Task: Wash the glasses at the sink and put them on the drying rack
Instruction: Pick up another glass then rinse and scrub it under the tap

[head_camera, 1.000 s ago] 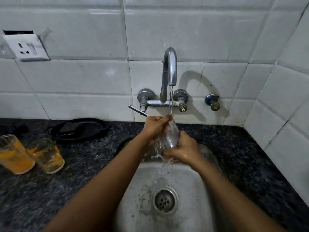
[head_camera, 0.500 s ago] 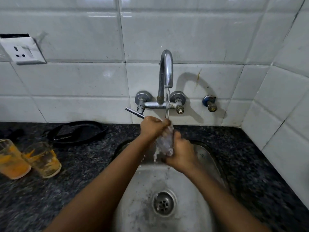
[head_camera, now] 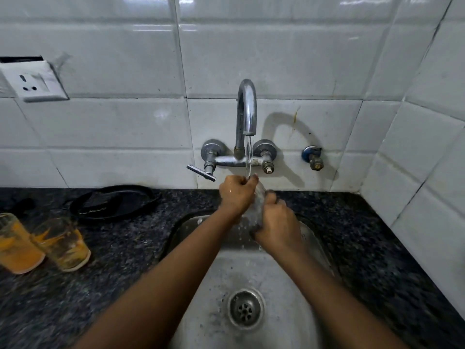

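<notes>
Clear wet drinking glass sits clasped by left hand and right hand under the tap's stream; best to rotate it slowly, gripping firmly.

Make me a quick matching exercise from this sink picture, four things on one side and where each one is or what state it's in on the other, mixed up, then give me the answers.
Things:
1. tap
2. clear glass
3. two orange-stained glasses
4. black pan

Places or states:
A. standing on the counter at far left
B. running a thin stream of water
C. lying on the counter against the wall
D. held between the left hand and right hand over the sink

Pairs: 1-B, 2-D, 3-A, 4-C
</notes>
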### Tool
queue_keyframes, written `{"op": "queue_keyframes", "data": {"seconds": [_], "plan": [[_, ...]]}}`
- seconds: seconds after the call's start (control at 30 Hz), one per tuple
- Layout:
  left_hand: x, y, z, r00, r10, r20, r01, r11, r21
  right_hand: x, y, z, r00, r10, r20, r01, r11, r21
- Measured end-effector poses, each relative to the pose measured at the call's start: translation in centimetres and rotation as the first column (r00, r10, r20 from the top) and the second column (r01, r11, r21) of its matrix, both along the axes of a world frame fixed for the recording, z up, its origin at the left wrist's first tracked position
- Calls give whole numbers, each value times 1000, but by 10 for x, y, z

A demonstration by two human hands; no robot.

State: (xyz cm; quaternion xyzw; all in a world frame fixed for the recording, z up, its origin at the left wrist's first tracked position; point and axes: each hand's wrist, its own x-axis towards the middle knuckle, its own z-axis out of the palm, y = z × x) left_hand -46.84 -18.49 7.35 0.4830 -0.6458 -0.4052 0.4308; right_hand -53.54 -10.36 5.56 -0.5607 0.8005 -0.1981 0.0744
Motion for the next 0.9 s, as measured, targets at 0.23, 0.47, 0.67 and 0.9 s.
{"op": "queue_keyframes", "data": {"seconds": [0.23, 0.47, 0.67, 0.9], "plan": [[15, -6, 1, 852, -17, -523, 148, 966, 210, -17, 5, 5, 206, 82, 975, -158, 986, -49], [6, -3, 8, 995, 20, -94, -10, 995, 102, 10, 1, 1, 1000, -2, 26, 3, 1000, -30], [19, 1, 2, 927, -72, -368, 124, 985, 121, -22, -1, 6, 418, 101, 903, -313, 949, 39], [32, 2, 33, 691, -595, 410, 647, 762, 14, -33, -20, 15, 936, 254, 242, -246, 967, -62]]}}
